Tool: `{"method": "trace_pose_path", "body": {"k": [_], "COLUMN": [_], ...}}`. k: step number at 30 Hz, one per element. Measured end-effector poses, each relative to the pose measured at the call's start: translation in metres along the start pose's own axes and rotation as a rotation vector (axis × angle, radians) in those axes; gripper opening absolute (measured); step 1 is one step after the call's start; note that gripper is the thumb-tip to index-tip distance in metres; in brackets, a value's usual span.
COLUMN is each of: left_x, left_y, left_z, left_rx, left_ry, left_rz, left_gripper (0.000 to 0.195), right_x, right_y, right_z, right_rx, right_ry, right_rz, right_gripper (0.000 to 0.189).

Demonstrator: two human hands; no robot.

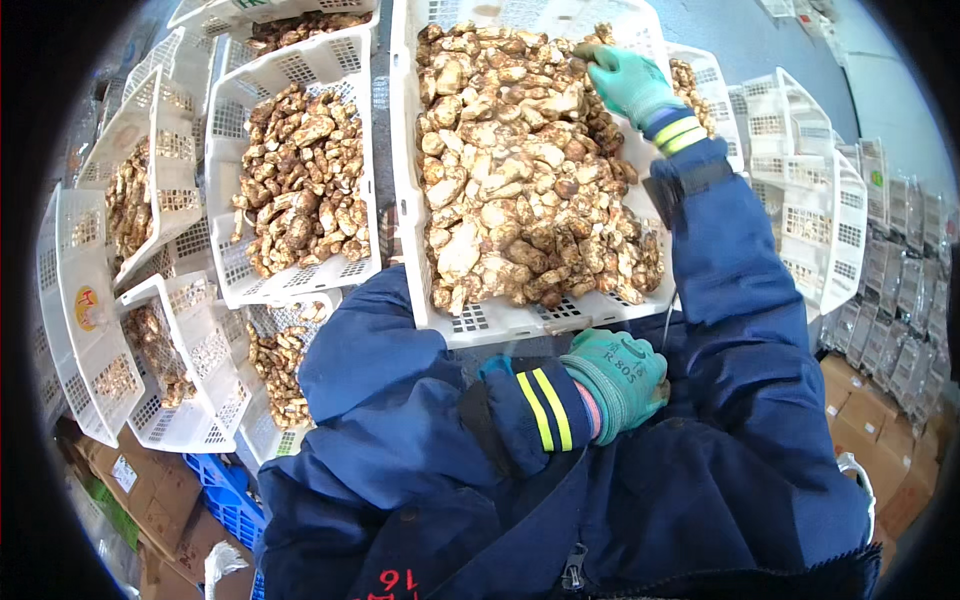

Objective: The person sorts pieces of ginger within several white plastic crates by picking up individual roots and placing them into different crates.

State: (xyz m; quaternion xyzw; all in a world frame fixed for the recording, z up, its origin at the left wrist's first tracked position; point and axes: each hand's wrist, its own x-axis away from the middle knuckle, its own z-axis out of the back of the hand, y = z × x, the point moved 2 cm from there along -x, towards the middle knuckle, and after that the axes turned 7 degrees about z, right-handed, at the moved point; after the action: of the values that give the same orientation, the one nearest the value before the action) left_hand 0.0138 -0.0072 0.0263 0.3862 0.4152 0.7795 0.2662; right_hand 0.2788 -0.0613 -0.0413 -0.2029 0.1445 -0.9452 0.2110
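Before me a white plastic crate (405, 172) is heaped with brown-and-cream mushrooms (517, 150) that look like matsutake. My right hand (634, 84), in a teal knit work glove, reaches over the far right part of the heap. Its dark-stained fingertips are at the mushrooms near the crate's right wall; whether one is between them I cannot make out. My left hand (619, 382), gloved alike, is in front of my jacket, just nearer to me than the crate's front rim. The back of that glove faces up with its fingers bent under, so their grip is hidden.
Another white crate of mushrooms (300, 187) stands to the left, with several more crates beyond and below it. White crates (802, 187) stand at the right, near stacked clear plastic packs (885, 300). Cardboard boxes (862, 412) and a blue crate (225, 495) lie lower down.
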Motion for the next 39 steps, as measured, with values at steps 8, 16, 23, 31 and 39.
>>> {"method": "trace_pose_path", "body": {"k": [8,16,23,31,39], "left_x": [0.004,0.006,0.004,0.001,0.004], "left_y": [-0.011,0.0,-0.002,-0.015,-0.013], "left_z": [0.002,0.0,0.002,0.004,0.004], "left_rx": [-0.024,-0.054,-0.009,-0.118,-0.095], "left_ry": [0.082,0.138,0.063,0.073,0.059], "left_rz": [0.041,0.021,0.011,0.119,0.059], "left_gripper": [0.029,0.032,0.033,0.033,0.031], "right_x": [-0.078,-0.03,-0.027,-0.117,-0.108], "right_y": [0.009,0.019,-0.048,0.0,-0.001], "right_z": [-0.071,-0.03,0.038,-0.081,-0.078], "right_rx": [0.575,0.381,-0.154,0.394,0.244], "right_ry": [0.083,-0.164,-0.017,-0.016,0.186], "right_rz": [0.094,-0.112,0.962,0.093,0.114], "right_gripper": [0.051,0.037,0.041,0.05,0.058]}}
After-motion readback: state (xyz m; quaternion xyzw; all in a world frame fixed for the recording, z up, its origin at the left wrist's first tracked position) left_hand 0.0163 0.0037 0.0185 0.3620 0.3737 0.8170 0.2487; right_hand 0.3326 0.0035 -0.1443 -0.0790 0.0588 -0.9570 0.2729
